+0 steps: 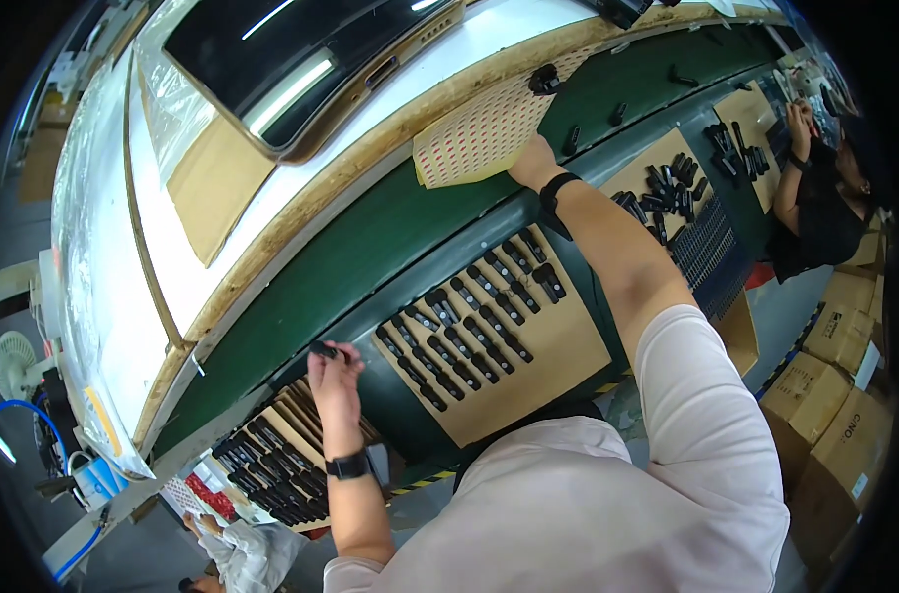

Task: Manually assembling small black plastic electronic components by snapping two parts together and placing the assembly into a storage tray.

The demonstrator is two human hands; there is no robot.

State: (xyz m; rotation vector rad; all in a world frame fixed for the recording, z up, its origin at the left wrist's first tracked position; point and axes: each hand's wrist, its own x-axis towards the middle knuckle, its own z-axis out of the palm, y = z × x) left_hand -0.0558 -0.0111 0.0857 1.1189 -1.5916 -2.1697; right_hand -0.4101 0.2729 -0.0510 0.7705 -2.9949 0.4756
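Note:
My left hand [335, 381] is raised over the left side of the green bench, its fingers closed on a small black device [323, 349]. My right hand [534, 163] reaches across to the right edge of a sheet of small red-and-white stickers [479, 143] and appears to pinch that edge; its fingertips are partly hidden. Between my arms lies a cardboard sheet [528, 385] with several short black devices [467, 287] in slanting rows. Each has a pale round spot.
More black devices [672, 188] lie heaped on cardboard to the right, beside a dark slotted tray [704, 247]. Filled rows [271, 469] sit at the lower left. A raised white shelf [301, 208] borders the bench. Co-workers [830, 198] are at the right and lower left.

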